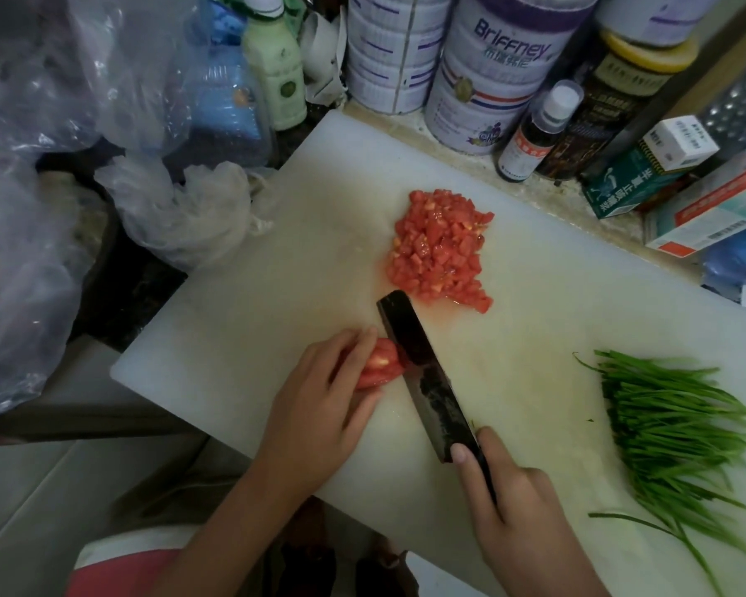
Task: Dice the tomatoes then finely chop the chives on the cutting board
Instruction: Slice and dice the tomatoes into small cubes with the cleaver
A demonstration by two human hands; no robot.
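Tomato piece (380, 364) under the blade on the white cutting board (276, 273).
The left hand (319, 402) curls its fingers over the tomato piece near the board's middle and holds it down. The right hand (513, 497) grips the handle of a dark cleaver (423, 372), thumb against the blade's heel, and the edge touches the piece's right side. A pile of diced tomato (440, 247) lies just beyond the blade tip. Uncut chives (672, 428) lie at the board's near right.

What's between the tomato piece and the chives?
In the head view, the knife at the tomato piece, then bare cutting board up to the chives.
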